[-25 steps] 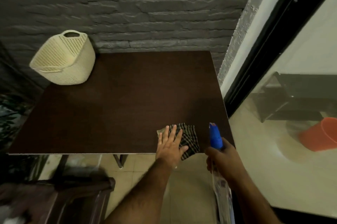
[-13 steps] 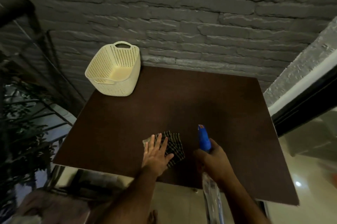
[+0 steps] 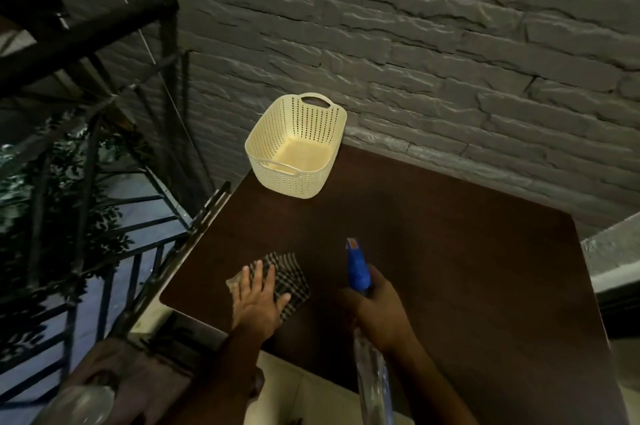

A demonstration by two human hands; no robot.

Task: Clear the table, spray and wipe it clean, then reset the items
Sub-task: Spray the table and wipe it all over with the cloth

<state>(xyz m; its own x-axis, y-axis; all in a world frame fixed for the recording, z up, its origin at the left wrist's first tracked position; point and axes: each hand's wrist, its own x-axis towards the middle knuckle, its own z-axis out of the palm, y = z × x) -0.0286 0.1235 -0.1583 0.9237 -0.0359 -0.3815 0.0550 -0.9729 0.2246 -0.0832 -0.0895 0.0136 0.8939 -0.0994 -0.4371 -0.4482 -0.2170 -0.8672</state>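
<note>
A dark brown table [image 3: 450, 268] stands against a grey brick wall. My left hand [image 3: 258, 300] lies flat with spread fingers on a checked cloth [image 3: 289, 277] near the table's front left corner. My right hand [image 3: 375, 307] grips a spray bottle [image 3: 358, 268] with a blue head and a clear body, its nozzle pointing away from me over the table. A cream perforated basket [image 3: 294, 144] stands at the table's far left corner, with nothing in it.
A dark metal railing [image 3: 104, 223] with plants behind it runs along the left of the table. A brown seat [image 3: 131, 376] with a clear glass object [image 3: 79, 404] on it is at bottom left. The brick wall [image 3: 415, 43] bounds the far side.
The view has swung left and closer, bringing the railing into sight. My left hand has slid the cloth leftward toward the table's left edge; my right hand still holds the bottle.
</note>
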